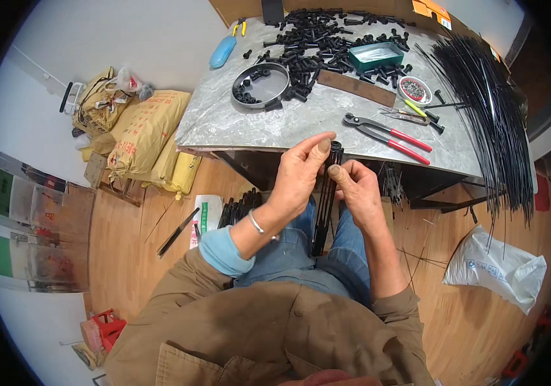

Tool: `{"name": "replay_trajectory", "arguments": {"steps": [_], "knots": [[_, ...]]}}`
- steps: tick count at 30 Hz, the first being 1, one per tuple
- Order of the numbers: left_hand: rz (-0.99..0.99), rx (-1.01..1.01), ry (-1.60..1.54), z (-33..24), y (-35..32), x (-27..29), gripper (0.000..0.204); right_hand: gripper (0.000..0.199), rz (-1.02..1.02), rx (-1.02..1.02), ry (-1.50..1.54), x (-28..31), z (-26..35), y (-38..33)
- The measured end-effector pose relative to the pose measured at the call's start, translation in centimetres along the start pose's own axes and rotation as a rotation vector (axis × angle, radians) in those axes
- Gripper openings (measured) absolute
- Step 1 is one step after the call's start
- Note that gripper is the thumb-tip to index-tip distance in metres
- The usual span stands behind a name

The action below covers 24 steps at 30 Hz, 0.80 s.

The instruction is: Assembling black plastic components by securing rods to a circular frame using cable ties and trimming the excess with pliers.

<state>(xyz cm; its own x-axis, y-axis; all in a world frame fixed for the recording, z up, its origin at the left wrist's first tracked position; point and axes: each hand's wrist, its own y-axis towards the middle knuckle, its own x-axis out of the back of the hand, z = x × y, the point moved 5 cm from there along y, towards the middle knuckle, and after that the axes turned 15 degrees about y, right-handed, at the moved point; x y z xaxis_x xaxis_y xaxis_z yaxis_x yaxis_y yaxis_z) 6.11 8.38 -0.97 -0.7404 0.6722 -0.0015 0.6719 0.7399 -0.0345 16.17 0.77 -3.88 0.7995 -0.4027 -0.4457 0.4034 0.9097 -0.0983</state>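
Both my hands hold a long black rod-shaped assembly (324, 212) upright over my lap, just in front of the grey marble table (224, 122). My left hand (298, 174) wraps its upper part, thumb reaching to the top end. My right hand (356, 190) grips it from the right side, thumb pressed near the top. The lower end of the assembly rests between my knees. A silver bangle sits on my left wrist.
On the table lie a heap of small black parts (327, 38), a black ring (260, 85), a green tray (376, 55), red-handled pliers (388, 136), a small round tin (414, 90) and a fan of long black wires (487, 109). Yellow sacks (146, 132) and a white bag (497, 267) sit on the wooden floor.
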Motion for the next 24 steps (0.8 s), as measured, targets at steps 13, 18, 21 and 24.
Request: {"name": "replay_trajectory", "arguments": {"steps": [13, 18, 21, 24], "knots": [[-0.331, -0.466, 0.892, -5.6, -2.2, 0.0, 0.020, 0.032, -0.067, 0.124, -0.245, -0.9, 0.7, -1.0], [-0.263, -0.447, 0.877, -5.9, -2.9, 0.8, 0.017, 0.030, 0.007, 0.160, -0.265, -1.0, 1.0, -1.1], [-0.224, -0.488, 0.851, -5.9, -3.0, 1.3, 0.016, 0.026, 0.014, 0.098, -0.003, -0.9, 1.1, -1.1], [-0.178, -0.513, 0.840, -5.9, -3.1, 1.2, 0.017, 0.021, 0.164, 0.142, 0.003, -1.4, 0.5, -1.2]]}}
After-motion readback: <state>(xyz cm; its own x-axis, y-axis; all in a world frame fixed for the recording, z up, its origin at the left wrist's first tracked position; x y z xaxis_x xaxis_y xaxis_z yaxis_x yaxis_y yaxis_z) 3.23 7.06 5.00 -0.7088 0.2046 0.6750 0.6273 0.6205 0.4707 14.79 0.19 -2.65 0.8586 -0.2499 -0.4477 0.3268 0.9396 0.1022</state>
